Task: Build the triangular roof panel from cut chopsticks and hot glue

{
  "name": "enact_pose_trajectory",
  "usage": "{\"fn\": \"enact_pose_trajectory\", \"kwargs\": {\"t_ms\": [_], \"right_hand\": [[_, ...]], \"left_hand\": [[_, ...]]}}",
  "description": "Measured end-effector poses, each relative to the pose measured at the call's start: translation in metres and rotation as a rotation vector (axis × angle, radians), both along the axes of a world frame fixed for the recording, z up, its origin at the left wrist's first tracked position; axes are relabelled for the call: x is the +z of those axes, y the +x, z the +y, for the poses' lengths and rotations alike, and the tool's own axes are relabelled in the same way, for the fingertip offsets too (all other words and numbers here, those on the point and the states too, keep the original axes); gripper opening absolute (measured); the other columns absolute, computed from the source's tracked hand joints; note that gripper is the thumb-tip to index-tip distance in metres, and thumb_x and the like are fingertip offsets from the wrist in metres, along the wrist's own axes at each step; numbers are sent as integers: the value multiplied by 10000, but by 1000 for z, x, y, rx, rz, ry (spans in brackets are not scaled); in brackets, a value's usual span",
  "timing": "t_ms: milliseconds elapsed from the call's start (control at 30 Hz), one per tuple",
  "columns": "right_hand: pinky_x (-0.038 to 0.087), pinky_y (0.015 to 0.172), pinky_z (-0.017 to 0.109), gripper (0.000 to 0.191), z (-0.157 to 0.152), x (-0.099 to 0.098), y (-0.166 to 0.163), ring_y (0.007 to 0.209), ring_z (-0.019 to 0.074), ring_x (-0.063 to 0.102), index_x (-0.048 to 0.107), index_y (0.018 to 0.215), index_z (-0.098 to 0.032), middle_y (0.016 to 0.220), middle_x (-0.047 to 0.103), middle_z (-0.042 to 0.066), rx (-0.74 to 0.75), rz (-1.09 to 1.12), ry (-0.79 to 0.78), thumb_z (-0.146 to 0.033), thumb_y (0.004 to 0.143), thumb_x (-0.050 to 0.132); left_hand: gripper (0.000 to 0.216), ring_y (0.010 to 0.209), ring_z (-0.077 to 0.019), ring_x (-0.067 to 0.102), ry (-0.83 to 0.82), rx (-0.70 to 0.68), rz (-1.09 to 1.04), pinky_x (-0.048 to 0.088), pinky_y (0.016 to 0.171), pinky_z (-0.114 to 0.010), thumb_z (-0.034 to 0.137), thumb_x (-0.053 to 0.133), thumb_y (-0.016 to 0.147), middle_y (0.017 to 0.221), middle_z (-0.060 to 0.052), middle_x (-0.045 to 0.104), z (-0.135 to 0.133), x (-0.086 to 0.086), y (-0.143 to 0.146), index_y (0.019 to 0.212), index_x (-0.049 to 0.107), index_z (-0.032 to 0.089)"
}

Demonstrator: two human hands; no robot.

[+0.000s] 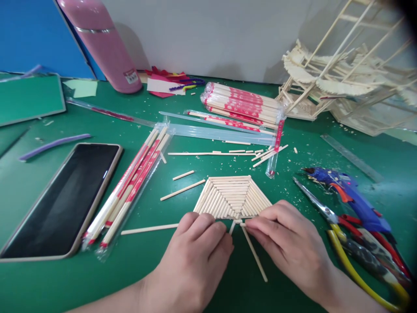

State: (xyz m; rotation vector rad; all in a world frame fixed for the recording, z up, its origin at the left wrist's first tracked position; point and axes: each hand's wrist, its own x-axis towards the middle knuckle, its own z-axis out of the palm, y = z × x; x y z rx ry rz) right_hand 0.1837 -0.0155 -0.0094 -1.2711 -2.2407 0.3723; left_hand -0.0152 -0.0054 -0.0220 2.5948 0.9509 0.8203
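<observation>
so, right hand pinches a short stick beside the wooden panel — left hand curled, hold unclear.

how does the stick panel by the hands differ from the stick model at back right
The stick panel lies flat, while the stick model stands up in tiers.
The stick panel is much smaller than the stick model.
The stick panel has sticks packed side by side; the stick model has open gaps between long sticks.
Both are pale and look wooden.
</observation>
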Motion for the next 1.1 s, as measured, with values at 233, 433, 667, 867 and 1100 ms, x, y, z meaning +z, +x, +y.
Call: {"fn": "enact_pose_trajectory", "kwargs": {"t_ms": [233, 433, 667, 867, 1100], "right_hand": [[366, 560, 254, 136, 3, 4, -7, 661, 124, 458, 637, 872, -185, 700, 558, 13, -15, -45, 13, -111, 814, 539], [361, 573, 241, 131, 2, 1, -9, 650, 111, 445, 660, 841, -176, 670, 551, 9, -70, -11, -88, -134, 826, 536], [343, 559, 231, 144, -1, -1, -8, 620, 96, 435, 584, 708, -178, 632, 505, -17, -95, -56, -54, -197, 844, 538], [355, 550, 231, 95, -2, 0, -8, 621, 98, 433, 620, 753, -176, 649, 549, -8, -56, -39, 7, -140, 817, 560], [443, 611, 239, 202, -3, -1, -6, 704, 116, 513, 596, 966, -178, 772, 566, 22, -45, 101, -54, -97, 782, 575]], "left_hand": [[100, 744, -178, 485, 17, 0, 37, 334, 652, -338, 99, 500, 826, 771, -37, 603, -1, -3, 0, 800, 594, 121], [69, 753, -174, 482, 15, -2, 33, 336, 658, -334, 126, 516, 826, 785, -33, 596, -2, -8, -1, 823, 584, 125], [75, 748, -174, 475, 8, -5, 62, 336, 658, -338, 136, 506, 834, 784, -33, 591, -3, -9, -2, 825, 580, 126], [73, 745, -173, 482, 18, -3, 60, 338, 659, -335, 140, 511, 828, 774, -32, 587, -2, -10, -2, 828, 583, 132], [167, 771, -185, 501, 30, -36, 66, 358, 678, -348, 193, 523, 822, 817, -48, 591, -3, -11, -4, 966, 580, 130]]}}
